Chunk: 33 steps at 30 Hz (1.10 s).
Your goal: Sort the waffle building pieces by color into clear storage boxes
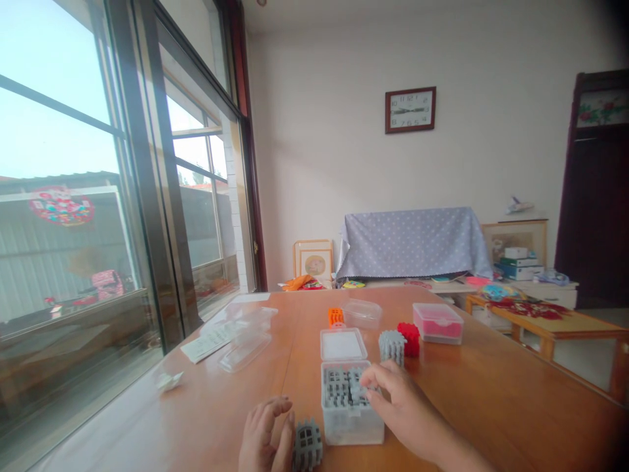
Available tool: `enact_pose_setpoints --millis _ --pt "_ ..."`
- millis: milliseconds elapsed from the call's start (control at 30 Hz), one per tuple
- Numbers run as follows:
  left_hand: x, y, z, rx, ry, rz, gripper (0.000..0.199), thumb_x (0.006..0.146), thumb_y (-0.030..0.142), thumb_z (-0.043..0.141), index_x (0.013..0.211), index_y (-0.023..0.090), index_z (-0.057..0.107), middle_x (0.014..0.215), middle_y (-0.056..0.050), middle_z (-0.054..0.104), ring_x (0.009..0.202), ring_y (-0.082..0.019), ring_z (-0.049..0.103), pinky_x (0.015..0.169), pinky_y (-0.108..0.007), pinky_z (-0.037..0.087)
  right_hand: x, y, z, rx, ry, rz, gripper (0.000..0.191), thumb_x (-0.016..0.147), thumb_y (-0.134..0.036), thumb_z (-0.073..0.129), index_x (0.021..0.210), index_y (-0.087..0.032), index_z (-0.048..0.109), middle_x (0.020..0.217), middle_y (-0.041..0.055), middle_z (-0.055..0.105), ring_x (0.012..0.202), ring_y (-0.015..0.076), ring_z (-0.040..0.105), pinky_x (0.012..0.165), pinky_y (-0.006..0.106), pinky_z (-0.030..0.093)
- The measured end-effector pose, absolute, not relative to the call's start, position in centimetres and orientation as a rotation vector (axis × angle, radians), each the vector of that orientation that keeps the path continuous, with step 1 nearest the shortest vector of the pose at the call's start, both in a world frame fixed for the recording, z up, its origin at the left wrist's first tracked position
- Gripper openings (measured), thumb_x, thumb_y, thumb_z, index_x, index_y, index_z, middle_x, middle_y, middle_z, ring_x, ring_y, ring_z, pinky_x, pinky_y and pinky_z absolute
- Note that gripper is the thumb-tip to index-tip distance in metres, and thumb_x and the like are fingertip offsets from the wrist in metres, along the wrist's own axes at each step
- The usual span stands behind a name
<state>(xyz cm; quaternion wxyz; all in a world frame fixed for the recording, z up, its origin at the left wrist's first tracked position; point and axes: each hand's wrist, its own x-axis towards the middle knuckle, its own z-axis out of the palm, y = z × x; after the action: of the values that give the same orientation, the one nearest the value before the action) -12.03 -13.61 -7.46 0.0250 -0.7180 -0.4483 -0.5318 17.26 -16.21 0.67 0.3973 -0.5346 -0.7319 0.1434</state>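
An open clear plastic box stands on the table, filled with grey toothed pieces, its lid tipped back behind it. My right hand is over the box's right side, thumb and forefinger closed around a small grey piece. Near the table's front, my left hand rests with curled fingers beside a grey toothed block, its thumb side against the block. Another grey block stands behind the box, next to a red one.
A pink-filled box is at the back right. An orange piece and a clear container lie behind the lid. Leftward are clear lids, a printed sheet and crumpled paper on the table.
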Motion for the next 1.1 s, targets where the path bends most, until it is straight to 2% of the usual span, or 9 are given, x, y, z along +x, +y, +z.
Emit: enact_pose_setpoints --millis 233,500,733,1100 --pt "-11.9 -13.6 -7.3 -2.219 -1.41 -1.607 0.013 0.093 0.033 0.061 0.101 0.025 0.067 0.101 -0.004 0.073 0.096 -0.023 0.068 0.085 -0.034 0.057 17.6 -16.8 1.6 -1.364 -1.953 0.386 0.019 0.084 -0.016 0.053 0.093 -0.024 0.067 0.097 0.0025 0.067 0.098 0.0202 0.062 0.089 0.032 0.045" --pt "-11.8 -14.0 -6.7 -2.288 -1.358 -1.536 0.01 0.093 0.028 0.06 0.1 0.024 0.066 0.102 -0.006 0.072 0.096 -0.023 0.067 0.083 -0.034 0.057 17.4 -16.7 2.7 -1.475 -2.161 0.341 0.037 0.066 -0.014 0.062 0.1 -0.027 0.065 0.102 0.0014 0.062 0.098 0.0202 0.057 0.087 0.029 0.041" --pt "-11.3 -14.4 -6.1 -2.345 -1.388 -1.493 0.009 0.094 0.027 0.059 0.099 0.024 0.066 0.103 -0.007 0.071 0.099 -0.023 0.066 0.085 -0.034 0.056 16.8 -16.7 2.9 -1.54 -2.248 0.263 0.033 0.066 -0.014 0.059 0.096 -0.027 0.064 0.102 0.0029 0.059 0.1 0.0231 0.053 0.086 0.031 0.038" --pt "-11.2 -14.5 -5.4 -2.455 -1.485 -1.434 0.011 0.094 0.027 0.056 0.096 0.023 0.066 0.097 -0.007 0.071 0.094 -0.023 0.066 0.081 -0.036 0.057 17.1 -16.8 2.6 -1.495 -2.204 0.319 0.033 0.068 -0.008 0.055 0.094 -0.027 0.064 0.102 0.0015 0.059 0.101 0.0212 0.056 0.087 0.03 0.04"
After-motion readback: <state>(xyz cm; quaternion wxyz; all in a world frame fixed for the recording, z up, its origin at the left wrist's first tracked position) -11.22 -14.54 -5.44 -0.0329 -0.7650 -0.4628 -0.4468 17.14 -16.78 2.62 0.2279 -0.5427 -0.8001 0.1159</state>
